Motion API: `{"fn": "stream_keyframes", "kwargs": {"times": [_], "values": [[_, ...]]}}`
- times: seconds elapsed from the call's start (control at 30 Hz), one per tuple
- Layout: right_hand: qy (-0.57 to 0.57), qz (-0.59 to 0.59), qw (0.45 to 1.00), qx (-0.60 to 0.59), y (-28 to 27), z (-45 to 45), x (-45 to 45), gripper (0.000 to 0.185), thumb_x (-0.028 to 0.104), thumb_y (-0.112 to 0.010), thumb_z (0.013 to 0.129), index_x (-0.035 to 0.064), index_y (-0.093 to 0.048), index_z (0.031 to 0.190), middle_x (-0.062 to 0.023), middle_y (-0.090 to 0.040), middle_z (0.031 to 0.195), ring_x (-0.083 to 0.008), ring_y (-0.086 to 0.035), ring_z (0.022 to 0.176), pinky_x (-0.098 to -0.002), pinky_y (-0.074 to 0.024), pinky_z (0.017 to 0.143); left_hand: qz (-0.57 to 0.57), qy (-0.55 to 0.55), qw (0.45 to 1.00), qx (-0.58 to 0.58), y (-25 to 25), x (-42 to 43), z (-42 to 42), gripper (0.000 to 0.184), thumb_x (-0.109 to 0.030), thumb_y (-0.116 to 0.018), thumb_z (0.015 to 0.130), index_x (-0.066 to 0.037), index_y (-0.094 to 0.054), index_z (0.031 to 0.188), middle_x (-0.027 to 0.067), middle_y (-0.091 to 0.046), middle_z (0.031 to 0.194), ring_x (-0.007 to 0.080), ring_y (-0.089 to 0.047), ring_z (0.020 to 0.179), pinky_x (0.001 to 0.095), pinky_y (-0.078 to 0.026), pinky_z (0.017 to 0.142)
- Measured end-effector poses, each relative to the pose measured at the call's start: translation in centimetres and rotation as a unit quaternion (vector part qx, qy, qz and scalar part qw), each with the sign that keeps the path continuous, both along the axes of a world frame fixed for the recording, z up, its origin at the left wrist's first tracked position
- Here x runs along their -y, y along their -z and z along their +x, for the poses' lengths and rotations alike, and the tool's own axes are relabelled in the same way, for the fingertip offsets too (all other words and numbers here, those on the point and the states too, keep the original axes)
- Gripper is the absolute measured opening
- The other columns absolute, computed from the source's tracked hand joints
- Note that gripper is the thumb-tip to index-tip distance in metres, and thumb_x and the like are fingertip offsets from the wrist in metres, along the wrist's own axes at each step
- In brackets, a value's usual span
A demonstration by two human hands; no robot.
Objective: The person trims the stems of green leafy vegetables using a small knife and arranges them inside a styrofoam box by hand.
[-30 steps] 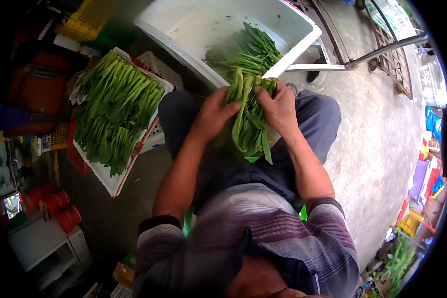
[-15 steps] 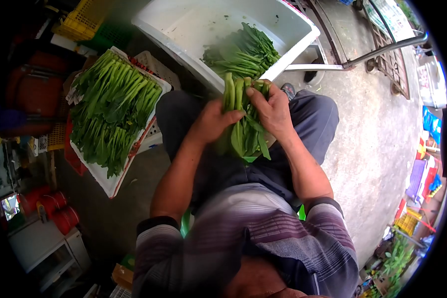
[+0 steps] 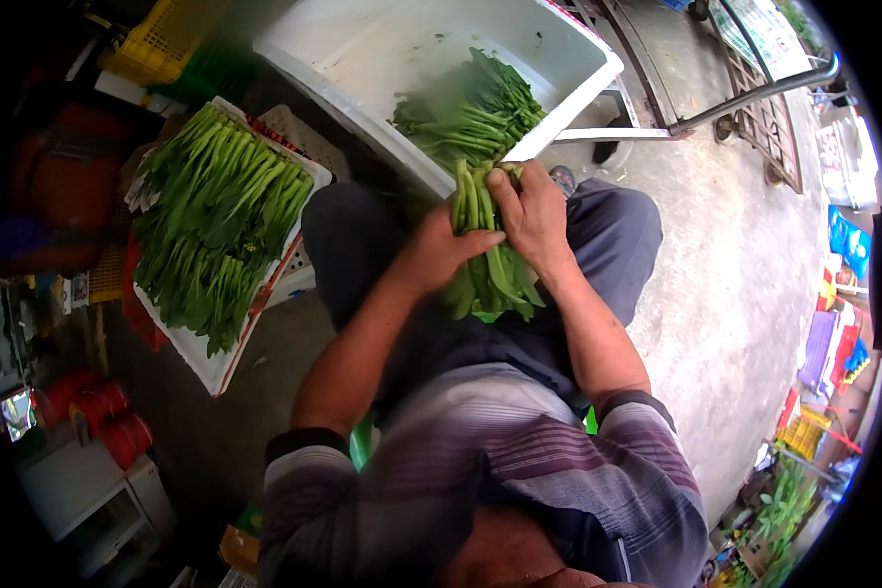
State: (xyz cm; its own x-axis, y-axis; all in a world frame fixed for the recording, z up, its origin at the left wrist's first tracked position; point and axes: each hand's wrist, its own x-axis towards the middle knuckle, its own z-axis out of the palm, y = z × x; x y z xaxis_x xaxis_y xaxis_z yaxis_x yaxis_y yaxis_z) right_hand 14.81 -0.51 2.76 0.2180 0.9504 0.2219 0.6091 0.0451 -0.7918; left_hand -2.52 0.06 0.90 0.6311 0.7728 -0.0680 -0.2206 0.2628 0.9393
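Between my knees I hold a bunch of leafy green stalks (image 3: 490,274), cut ends up and leaves hanging down. My left hand (image 3: 443,247) wraps round the bunch from the side, its thumb lying across the stems. My right hand (image 3: 533,218) grips the upper stems, with the thumb near the cut ends; its fingertips are hidden. Just beyond, a white foam box (image 3: 338,73) holds a pile of similar greens (image 3: 475,113). At the left, a thick layer of greens (image 3: 216,220) lies on a white foam tray (image 3: 201,363).
A metal-framed trolley (image 3: 755,98) stands on the concrete floor (image 3: 715,294) at the upper right. Yellow crates (image 3: 157,44) sit at the upper left. Red round containers (image 3: 127,436) and a white cabinet (image 3: 78,490) are at the lower left.
The stems are gathered more tightly, and their tops sit slightly lower. My left hand has shifted right, its thumb reaching further across the bunch. My right hand keeps its grip.
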Motion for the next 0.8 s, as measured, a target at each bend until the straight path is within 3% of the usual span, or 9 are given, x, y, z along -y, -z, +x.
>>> {"fn": "stream_keyframes", "kwargs": {"times": [0.03,0.17,0.2,0.3,0.33,0.43,0.57,0.7,0.8], "values": [[-0.014,-0.024,1.000,0.013,0.7,0.5,-0.1,0.041,0.038,-0.067,0.093,-0.0022,-0.066,0.101,-0.0241,-0.062,0.087,-0.0421,-0.066,0.084,-0.0471,-0.0489,0.072,-0.012,0.001,1.000,0.010,0.2,0.0,0.1,0.049,-0.006,-0.067,0.094,-0.003,-0.050,0.139,0.0022,-0.059,0.126,0.0109,-0.056,0.113,0.0296,-0.047,0.099],[0.003,0.034,0.988,-0.153,-0.3,0.5,0.5,0.036,0.027,-0.075,0.087,-0.0023,-0.068,0.105,-0.0111,-0.060,0.081,-0.0227,-0.059,0.069,-0.0352,-0.0472,0.065,-0.033,-0.019,0.999,0.024,-0.1,-0.1,-0.2,0.050,-0.005,-0.068,0.093,-0.002,-0.049,0.139,0.0038,-0.059,0.128,0.0122,-0.057,0.116,0.0305,-0.047,0.100],[0.002,0.069,0.987,-0.142,-0.8,0.4,0.2,0.030,0.021,-0.078,0.085,-0.0003,-0.069,0.105,-0.0052,-0.057,0.080,-0.0155,-0.052,0.068,-0.0306,-0.0442,0.062,-0.033,-0.024,0.999,0.026,-0.3,-0.1,0.0,0.050,-0.005,-0.068,0.093,-0.002,-0.049,0.139,0.0041,-0.059,0.128,0.0123,-0.057,0.116,0.0308,-0.047,0.100],[-0.092,0.092,0.985,-0.111,-3.7,0.7,0.7,0.029,0.020,-0.078,0.084,0.0015,-0.070,0.104,-0.0073,-0.058,0.080,-0.0191,-0.055,0.069,-0.0329,-0.0445,0.062,0.004,-0.040,0.999,0.006,-0.4,-0.1,0.5,0.050,-0.004,-0.067,0.093,-0.002,-0.049,0.139,0.0045,-0.059,0.128,0.0124,-0.056,0.117,0.0312,-0.047,0.101],[-0.125,0.100,0.985,-0.058,-3.9,0.8,0.6,0.029,0.021,-0.078,0.084,0.0022,-0.071,0.104,-0.0111,-0.062,0.083,-0.0252,-0.059,0.070,-0.0359,-0.0474,0.063,0.031,-0.040,0.999,-0.021,-0.6,-0.1,0.7,0.052,-0.006,-0.069,0.092,-0.002,-0.048,0.139,0.0063,-0.060,0.127,0.0139,-0.056,0.117,0.0320,-0.047,0.100],[-0.091,0.042,0.995,-0.008,-4.3,0.0,0.8,0.030,0.022,-0.078,0.083,0.0017,-0.070,0.104,-0.0153,-0.066,0.089,-0.0318,-0.065,0.075,-0.0394,-0.0509,0.068,0.103,-0.050,0.989,-0.094,-0.8,0.0,0.7,0.059,-0.010,-0.073,0.088,-0.002,-0.045,0.140,0.0115,-0.061,0.125,0.0190,-0.058,0.117,0.0346,-0.047,0.099],[-0.072,-0.031,0.996,-0.045,-3.6,-0.5,1.3,0.024,0.015,-0.078,0.083,0.0001,-0.071,0.100,-0.0102,-0.066,0.078,-0.0167,-0.060,0.066,-0.0324,-0.0481,0.062,0.161,-0.061,0.970,-0.172,-1.0,0.5,0.7,0.062,-0.013,-0.074,0.087,-0.001,-0.044,0.140,0.0174,-0.062,0.125,0.0271,-0.061,0.119,0.0381,-0.047,0.099],[-0.066,-0.047,0.996,-0.023,-4.3,-0.9,1.6,0.020,0.016,-0.076,0.085,-0.0002,-0.069,0.095,-0.0079,-0.065,0.075,-0.0143,-0.058,0.064,-0.0309,-0.0470,0.061,0.190,-0.036,0.960,-0.202,-1.0,0.3,0.3,0.068,-0.014,-0.074,0.087,0.000,-0.040,0.144,0.0213,-0.061,0.126,0.0325,-0.061,0.121,0.0396,-0.048,0.099],[-0.070,-0.072,0.994,-0.035,-4.9,-1.0,1.8,0.019,0.015,-0.075,0.086,-0.0010,-0.067,0.093,-0.0066,-0.064,0.073,-0.0115,-0.057,0.065,-0.0289,-0.0455,0.060,0.186,-0.043,0.965,-0.182,-1.2,0.3,0.3,0.073,-0.014,-0.076,0.085,0.000,-0.039,0.146,0.0202,-0.060,0.128,0.0295,-0.060,0.122,0.0388,-0.047,0.100]]}}
